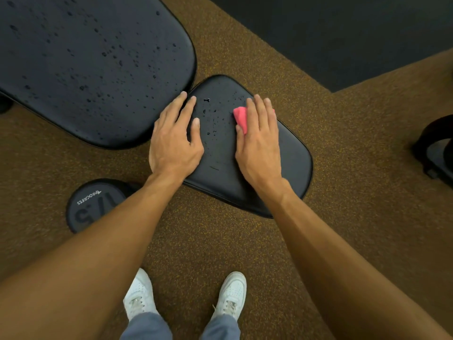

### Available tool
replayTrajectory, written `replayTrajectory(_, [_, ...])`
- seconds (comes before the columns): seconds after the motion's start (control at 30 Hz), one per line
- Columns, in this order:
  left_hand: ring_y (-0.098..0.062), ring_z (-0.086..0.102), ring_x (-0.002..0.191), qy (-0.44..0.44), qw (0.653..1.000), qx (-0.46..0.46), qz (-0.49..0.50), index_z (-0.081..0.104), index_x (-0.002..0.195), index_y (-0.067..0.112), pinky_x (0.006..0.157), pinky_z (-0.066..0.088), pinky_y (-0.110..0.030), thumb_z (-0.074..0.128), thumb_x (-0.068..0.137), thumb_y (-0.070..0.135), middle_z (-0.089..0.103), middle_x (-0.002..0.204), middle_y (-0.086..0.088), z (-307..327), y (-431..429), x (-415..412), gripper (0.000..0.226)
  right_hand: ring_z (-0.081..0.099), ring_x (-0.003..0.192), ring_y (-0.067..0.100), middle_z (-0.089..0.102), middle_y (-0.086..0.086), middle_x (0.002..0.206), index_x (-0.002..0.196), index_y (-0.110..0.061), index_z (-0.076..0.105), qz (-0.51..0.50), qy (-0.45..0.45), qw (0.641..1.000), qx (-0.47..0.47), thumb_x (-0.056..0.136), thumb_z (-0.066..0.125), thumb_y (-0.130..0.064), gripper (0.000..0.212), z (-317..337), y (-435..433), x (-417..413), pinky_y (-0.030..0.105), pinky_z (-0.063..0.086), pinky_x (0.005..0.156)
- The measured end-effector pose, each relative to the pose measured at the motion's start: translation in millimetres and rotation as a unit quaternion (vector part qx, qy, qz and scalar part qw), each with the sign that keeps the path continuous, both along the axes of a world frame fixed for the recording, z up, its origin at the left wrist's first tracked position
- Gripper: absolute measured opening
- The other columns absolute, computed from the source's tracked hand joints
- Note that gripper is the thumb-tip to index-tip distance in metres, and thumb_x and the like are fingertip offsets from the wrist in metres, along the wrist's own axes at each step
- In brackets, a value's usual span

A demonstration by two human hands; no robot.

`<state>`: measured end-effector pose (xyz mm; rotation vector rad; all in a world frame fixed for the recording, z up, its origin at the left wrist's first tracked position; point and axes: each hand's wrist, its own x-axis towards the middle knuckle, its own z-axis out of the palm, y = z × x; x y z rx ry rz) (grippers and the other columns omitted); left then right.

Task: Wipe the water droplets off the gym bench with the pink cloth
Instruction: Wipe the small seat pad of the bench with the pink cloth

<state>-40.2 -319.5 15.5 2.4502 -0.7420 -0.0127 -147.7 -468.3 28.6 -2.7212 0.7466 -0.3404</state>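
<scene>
The black gym bench has a small seat pad point(291, 155) and a long back pad point(93, 65). Water droplets point(210, 114) dot the seat's far middle, and many more cover the back pad. My right hand point(259, 141) lies flat with straight fingers on the pink cloth point(240, 118), pressing it onto the seat's right side. Most of the cloth is hidden under the palm. My left hand point(174, 141) rests open on the seat's left edge, fingertips near the gap between the pads.
A black dumbbell point(95, 204) marked 17.5 stands on the brown speckled floor at the lower left. A dark mat point(343, 33) covers the floor at the top right. A black object point(436, 148) sits at the right edge. My white shoes point(186, 295) are below.
</scene>
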Motion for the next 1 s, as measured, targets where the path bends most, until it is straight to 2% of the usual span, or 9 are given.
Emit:
replayTrajectory(0.1, [-0.021,0.045,0.15,-0.001,1.0,-0.029,0.009,0.054,0.155,0.017,0.122,0.04,-0.046,0.047,0.11,0.03,0.047,0.165,0.0,-3.5,1.9,0.8,0.047,0.029,0.161,0.037,0.042,0.019,0.166,0.157,0.0,0.047,0.111,-0.012,0.994,0.005,0.114,0.047,-0.022,0.049,3.7,21.2,-17.6,0.053,0.026,0.13])
replayTrajectory(0.23, [-0.021,0.05,0.146,-0.004,0.998,-0.052,0.018,0.058,0.152,0.017,0.119,0.043,-0.047,0.05,0.109,0.029,0.051,0.162,0.0,-6.1,2.7,2.1,0.045,0.027,0.162,0.033,0.042,0.014,0.167,0.157,-0.004,0.049,0.257,0.003,0.966,0.002,0.113,0.054,-0.021,0.048,11.1,18.5,-60.1,0.051,0.03,0.129])
replayTrajectory(0.3, [-0.02,0.051,0.145,-0.003,0.998,-0.059,0.018,0.059,0.151,0.016,0.12,0.043,-0.045,0.051,0.109,0.029,0.051,0.161,0.0,-6.0,2.2,2.0,0.044,0.029,0.162,0.032,0.043,0.014,0.167,0.157,-0.005,0.051,0.26,0.006,0.965,-0.016,0.114,0.054,-0.022,0.046,12.3,4.0,-67.7,0.051,0.032,0.127])
replayTrajectory(0.43, [-0.018,0.051,0.145,-0.003,0.997,-0.068,0.027,0.06,0.15,0.017,0.12,0.042,-0.042,0.053,0.109,0.029,0.052,0.16,0.001,-6.8,2.8,2.1,0.044,0.033,0.159,0.035,0.046,0.014,0.165,0.156,-0.005,0.052,0.133,-0.015,0.991,-0.014,0.116,0.048,-0.024,0.044,11.8,-8.2,-43.3,0.05,0.032,0.128])
replayTrajectory(0.5, [-0.017,0.051,0.145,0.001,0.997,-0.07,0.031,0.061,0.15,0.017,0.12,0.043,-0.042,0.053,0.108,0.029,0.052,0.16,0.002,-7.2,2.9,1.9,0.044,0.033,0.158,0.037,0.047,0.015,0.164,0.156,-0.004,0.051,0.105,-0.023,0.994,-0.01,0.116,0.047,-0.022,0.044,10.3,1.8,-26.0,0.051,0.03,0.128])
replayTrajectory(0.67, [-0.014,0.05,0.145,0.015,0.997,-0.074,0.028,0.061,0.15,0.019,0.122,0.04,-0.034,0.052,0.109,0.029,0.053,0.16,0.005,-6.6,5.2,3.3,0.043,0.03,0.16,0.037,0.047,0.016,0.163,0.156,-0.004,0.051,0.277,-0.013,0.961,-0.006,0.114,0.051,-0.018,0.045,8.9,32.4,-38.2,0.052,0.029,0.129])
replayTrajectory(0.73, [-0.014,0.049,0.146,0.031,0.997,-0.071,0.026,0.061,0.15,0.02,0.122,0.038,-0.032,0.051,0.109,0.03,0.052,0.16,0.006,-5.5,5.8,6.4,0.043,0.028,0.161,0.035,0.046,0.015,0.165,0.156,-0.005,0.051,0.298,-0.008,0.954,-0.014,0.114,0.051,-0.019,0.045,11.0,23.4,-52.1,0.051,0.031,0.128])
replayTrajectory(0.87, [-0.016,0.045,0.147,0.052,0.998,-0.04,0.018,0.056,0.154,0.021,0.123,0.033,-0.03,0.05,0.11,0.032,0.051,0.161,0.003,0.3,4.3,11.6,0.046,0.034,0.159,0.035,0.048,0.016,0.163,0.154,-0.003,0.053,0.174,-0.025,0.984,-0.017,0.115,0.05,-0.022,0.044,12.8,-1.4,-49.4,0.05,0.031,0.128])
replayTrajectory(1.0, [-0.024,0.046,0.142,0.016,0.999,0.025,0.016,0.05,0.157,0.021,0.117,0.041,-0.042,0.045,0.109,0.036,0.052,0.157,-0.001,4.7,-8.2,14.6,0.051,0.035,0.156,0.04,0.047,0.02,0.162,0.155,-0.001,0.051,0.046,-0.035,0.998,-0.022,0.116,0.046,-0.025,0.045,5.5,-15.3,-7.7,0.048,0.028,0.13])
